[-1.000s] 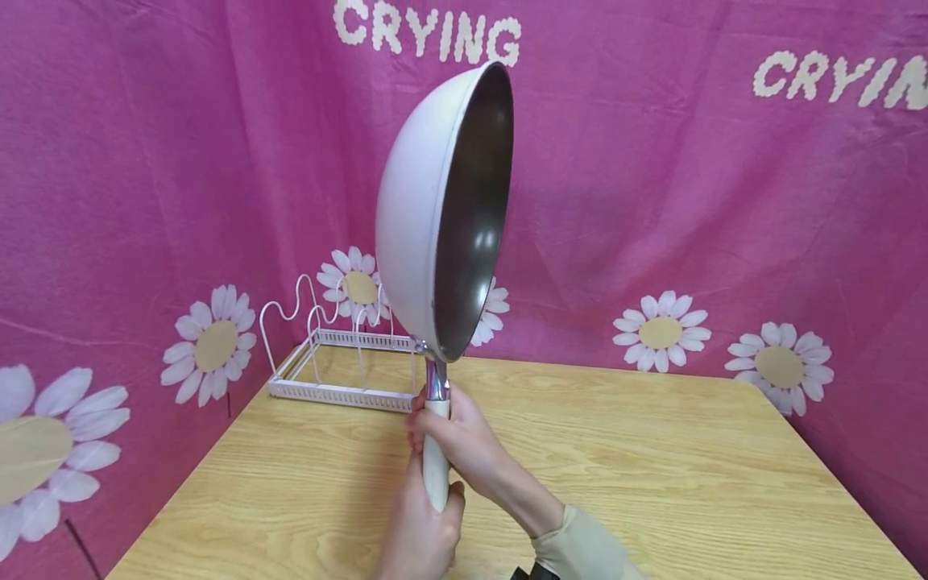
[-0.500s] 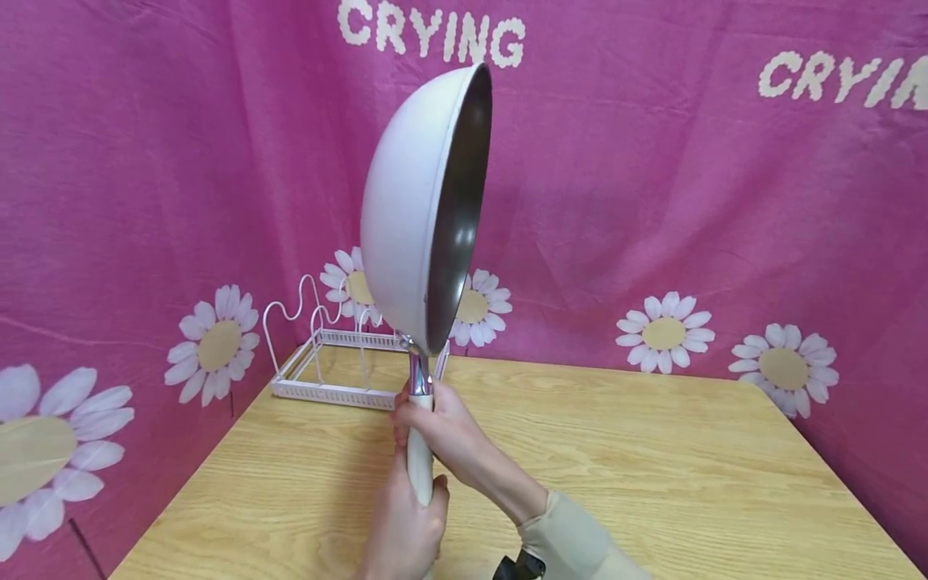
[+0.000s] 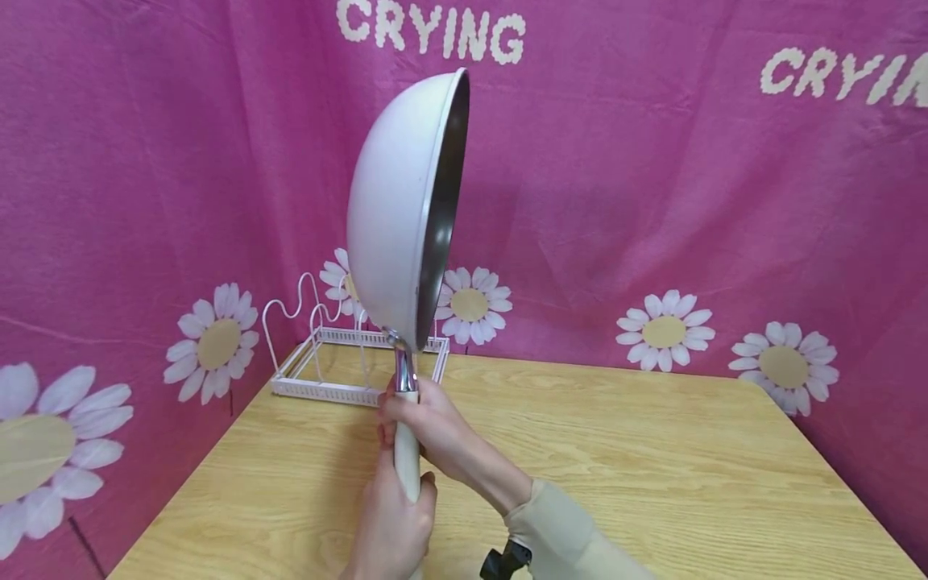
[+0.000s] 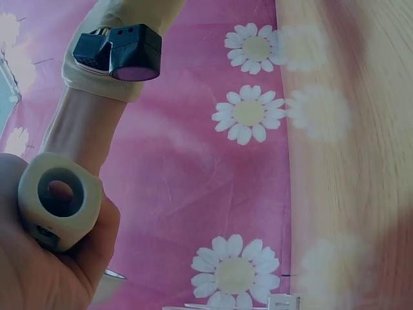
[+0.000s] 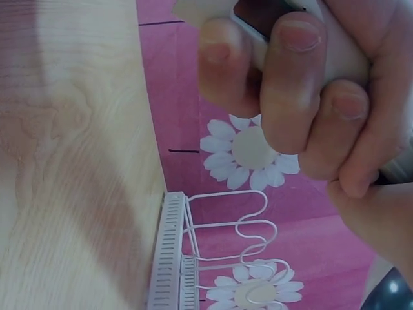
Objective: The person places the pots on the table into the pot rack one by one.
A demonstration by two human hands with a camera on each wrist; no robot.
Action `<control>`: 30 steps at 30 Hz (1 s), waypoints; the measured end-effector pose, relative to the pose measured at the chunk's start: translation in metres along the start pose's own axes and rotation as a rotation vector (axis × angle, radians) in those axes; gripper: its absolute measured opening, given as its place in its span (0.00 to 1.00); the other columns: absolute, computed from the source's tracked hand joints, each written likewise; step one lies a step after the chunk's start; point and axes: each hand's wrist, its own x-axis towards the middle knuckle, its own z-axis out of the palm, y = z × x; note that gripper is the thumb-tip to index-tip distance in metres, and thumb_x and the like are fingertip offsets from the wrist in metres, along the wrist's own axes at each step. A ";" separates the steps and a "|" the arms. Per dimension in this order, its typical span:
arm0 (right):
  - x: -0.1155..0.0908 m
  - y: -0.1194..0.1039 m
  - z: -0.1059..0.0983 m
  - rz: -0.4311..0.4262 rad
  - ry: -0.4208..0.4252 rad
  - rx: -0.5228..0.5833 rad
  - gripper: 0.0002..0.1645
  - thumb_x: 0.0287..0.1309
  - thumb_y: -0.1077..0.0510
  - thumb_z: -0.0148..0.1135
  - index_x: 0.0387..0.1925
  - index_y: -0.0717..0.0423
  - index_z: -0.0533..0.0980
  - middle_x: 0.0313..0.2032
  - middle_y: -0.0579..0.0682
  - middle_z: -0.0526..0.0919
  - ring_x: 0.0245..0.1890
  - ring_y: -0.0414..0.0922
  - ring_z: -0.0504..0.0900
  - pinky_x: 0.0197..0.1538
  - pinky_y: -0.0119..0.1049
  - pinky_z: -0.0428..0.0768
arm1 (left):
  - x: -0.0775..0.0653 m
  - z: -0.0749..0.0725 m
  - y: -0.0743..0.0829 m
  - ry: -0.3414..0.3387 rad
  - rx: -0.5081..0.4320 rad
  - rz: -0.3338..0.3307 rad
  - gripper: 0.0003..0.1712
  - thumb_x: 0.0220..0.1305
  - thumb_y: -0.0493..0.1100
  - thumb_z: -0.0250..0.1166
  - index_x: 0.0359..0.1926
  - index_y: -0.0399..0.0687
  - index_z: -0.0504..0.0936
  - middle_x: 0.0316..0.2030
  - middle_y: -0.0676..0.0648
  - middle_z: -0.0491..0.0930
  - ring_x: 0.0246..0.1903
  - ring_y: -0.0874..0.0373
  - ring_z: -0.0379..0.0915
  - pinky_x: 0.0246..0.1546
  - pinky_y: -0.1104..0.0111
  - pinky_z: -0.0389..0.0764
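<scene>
A deep white frying pan (image 3: 395,209) with a dark inside is held upright above the table, its opening turned to the right. Its pale handle (image 3: 408,463) points down, joined by a shiny metal neck. My left hand (image 3: 395,515) grips the lower end of the handle; the left wrist view shows the hollow handle end (image 4: 87,200) inside that grip. Higher up, just below the metal neck, my right hand (image 3: 431,419) wraps round the handle. Its curled fingers (image 5: 293,97) show close in the right wrist view. Behind the pan stands a white wire rack (image 3: 326,392), partly hidden.
The rack, with upright wavy dividers, sits at the back left of the wooden table (image 3: 616,483). A pink cloth (image 3: 580,201) with daisies and lettering hangs behind and at the sides. A black wrist camera (image 3: 506,559) is strapped by the right sleeve.
Both hands have carried the pan leftward, towards the rack. The pan has turned a little, so less of its dark inside shows. Both grips on the handle stay the same.
</scene>
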 end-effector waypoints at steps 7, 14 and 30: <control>0.007 0.006 0.005 0.018 -0.040 0.039 0.08 0.53 0.68 0.52 0.27 0.52 0.66 0.18 0.42 0.72 0.21 0.37 0.72 0.29 0.30 0.75 | 0.001 -0.005 -0.005 0.066 0.088 0.028 0.35 0.60 0.35 0.62 0.66 0.34 0.61 0.25 0.44 0.76 0.20 0.57 0.70 0.20 0.67 0.72; 0.014 0.009 0.010 0.053 -0.048 0.064 0.06 0.52 0.66 0.53 0.27 0.53 0.67 0.20 0.43 0.71 0.21 0.38 0.72 0.31 0.31 0.77 | 0.003 -0.011 -0.006 0.070 0.096 0.014 0.36 0.60 0.37 0.62 0.67 0.31 0.60 0.31 0.41 0.80 0.22 0.57 0.73 0.21 0.66 0.75; 0.024 0.023 0.011 0.100 -0.059 0.130 0.08 0.50 0.67 0.54 0.29 0.53 0.66 0.20 0.43 0.72 0.20 0.37 0.72 0.30 0.29 0.77 | 0.004 -0.017 -0.011 0.077 0.149 0.010 0.34 0.60 0.37 0.64 0.64 0.32 0.62 0.27 0.43 0.78 0.23 0.56 0.72 0.24 0.65 0.73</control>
